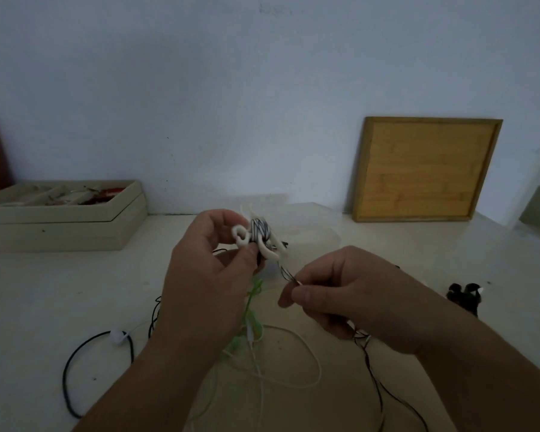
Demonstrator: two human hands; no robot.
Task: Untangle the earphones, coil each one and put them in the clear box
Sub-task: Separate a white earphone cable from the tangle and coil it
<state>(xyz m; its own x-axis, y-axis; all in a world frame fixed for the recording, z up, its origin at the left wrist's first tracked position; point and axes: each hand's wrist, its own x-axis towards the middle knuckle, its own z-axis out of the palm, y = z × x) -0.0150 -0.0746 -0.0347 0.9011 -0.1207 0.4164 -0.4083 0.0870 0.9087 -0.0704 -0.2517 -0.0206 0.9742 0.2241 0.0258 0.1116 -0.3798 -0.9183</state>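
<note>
My left hand (pixel 209 269) holds up a knot of tangled earphone cords (pixel 259 236), white, black and striped, pinched between thumb and fingers above the table. My right hand (pixel 340 302) pinches a thin striped cord (pixel 289 277) that runs out of the knot. A green cord (pixel 250 310) and a white cord (pixel 293 353) hang from the knot and loop on the table. A black cord (pixel 72 363) with a white earbud (pixel 119 336) lies at the left. The clear box (pixel 312 226) sits behind the knot, faint and hard to make out.
A beige divided tray (pixel 75 219) with small items stands at the back left. A wooden framed board (pixel 424 169) leans on the wall at the back right. A coiled black bundle (pixel 463 297) lies at the right. The white table (pixel 60 291) meets the wall behind.
</note>
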